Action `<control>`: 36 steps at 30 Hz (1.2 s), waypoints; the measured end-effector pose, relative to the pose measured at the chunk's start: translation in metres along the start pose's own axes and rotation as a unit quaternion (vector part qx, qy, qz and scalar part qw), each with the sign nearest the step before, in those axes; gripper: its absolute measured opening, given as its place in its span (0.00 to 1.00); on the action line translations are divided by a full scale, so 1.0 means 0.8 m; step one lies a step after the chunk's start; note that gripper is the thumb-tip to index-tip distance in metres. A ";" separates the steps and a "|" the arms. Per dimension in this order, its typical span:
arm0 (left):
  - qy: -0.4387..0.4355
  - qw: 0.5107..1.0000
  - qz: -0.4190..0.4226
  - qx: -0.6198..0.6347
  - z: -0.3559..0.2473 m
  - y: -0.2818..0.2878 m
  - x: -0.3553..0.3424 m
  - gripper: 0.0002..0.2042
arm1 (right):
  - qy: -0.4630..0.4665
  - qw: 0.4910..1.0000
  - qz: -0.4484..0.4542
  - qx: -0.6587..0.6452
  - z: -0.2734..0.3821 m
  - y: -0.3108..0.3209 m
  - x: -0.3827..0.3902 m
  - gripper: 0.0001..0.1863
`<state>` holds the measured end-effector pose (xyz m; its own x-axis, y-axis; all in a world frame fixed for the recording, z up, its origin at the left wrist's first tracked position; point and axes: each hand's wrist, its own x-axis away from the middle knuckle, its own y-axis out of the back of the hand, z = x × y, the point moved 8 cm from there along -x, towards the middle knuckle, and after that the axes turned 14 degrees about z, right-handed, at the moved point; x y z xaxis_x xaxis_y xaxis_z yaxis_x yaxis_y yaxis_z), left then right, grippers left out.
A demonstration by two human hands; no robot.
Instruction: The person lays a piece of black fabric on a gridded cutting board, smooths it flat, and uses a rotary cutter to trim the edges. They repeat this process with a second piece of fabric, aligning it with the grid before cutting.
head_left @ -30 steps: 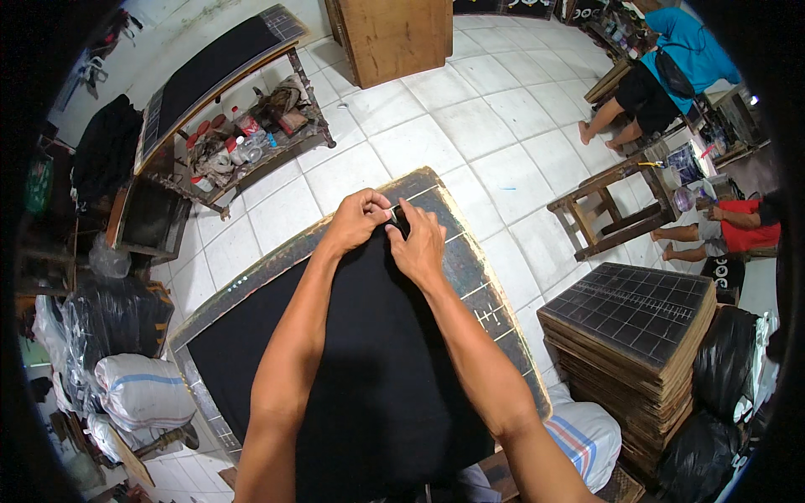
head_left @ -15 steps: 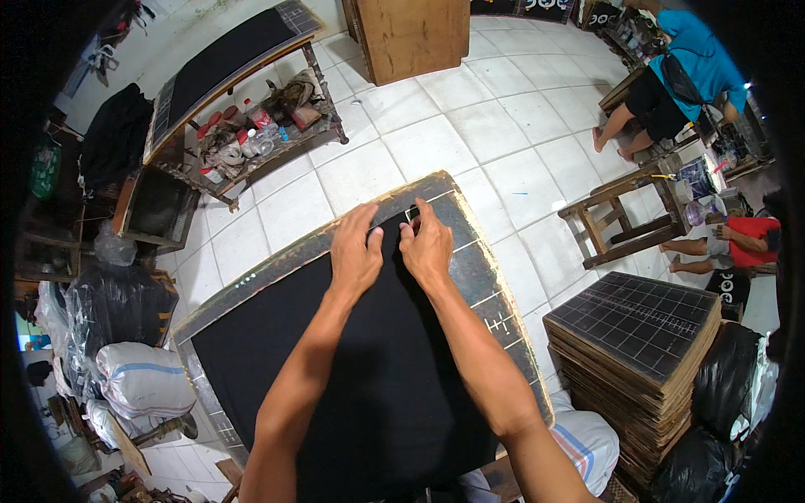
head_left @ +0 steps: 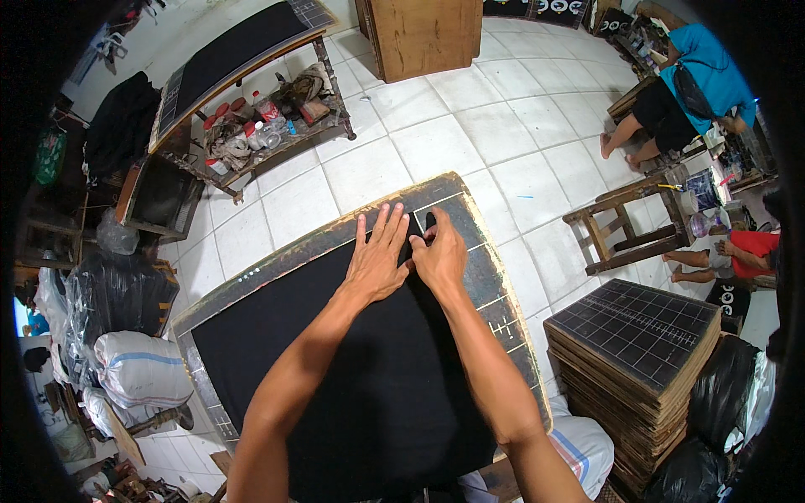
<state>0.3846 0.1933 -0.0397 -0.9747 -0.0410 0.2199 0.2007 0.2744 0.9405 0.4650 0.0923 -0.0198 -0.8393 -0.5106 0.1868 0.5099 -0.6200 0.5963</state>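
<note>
A large piece of black cloth (head_left: 360,386) lies over a dark board (head_left: 482,281) with pale grid lines and worn edges. My left hand (head_left: 379,260) rests flat near the cloth's far edge, palm down with its fingers stretched out. Close beside it, my right hand (head_left: 442,254) has its thumb and forefinger curled together at the cloth's far right corner. A bit of black cloth shows between those fingertips; the right hand's other fingers are partly hidden.
To the right rises a stack of gridded boards (head_left: 633,327), with a wooden stool (head_left: 629,222) beyond. A bench (head_left: 251,71) holding bottles and rags stands far left. White sacks (head_left: 142,369) lie at left. Two people (head_left: 696,80) are at the far right.
My left hand has flattened onto the cloth, fingers straightened, and shifted right. My right hand has moved slightly right and nearer, its fingers curling in at the cloth's corner.
</note>
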 end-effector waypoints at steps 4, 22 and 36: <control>-0.025 1.000 0.004 0.005 -0.001 -0.001 -0.002 0.46 | -0.012 1.000 0.028 -0.001 -0.011 0.000 0.011 0.33; -0.013 1.000 0.022 0.001 -0.031 -0.011 0.002 0.46 | 0.046 0.999 -0.026 0.004 -0.027 -0.005 0.033 0.29; 0.076 0.996 -0.007 0.041 -0.076 -0.034 0.027 0.44 | 0.015 1.000 0.024 0.010 -0.044 0.004 0.040 0.27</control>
<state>0.3639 0.1261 -0.0449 -0.9495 -0.1893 0.2502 0.1728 0.3501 0.9206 0.4466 0.0531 -0.0392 -0.8077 -0.5573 0.1923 0.5454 -0.5826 0.6026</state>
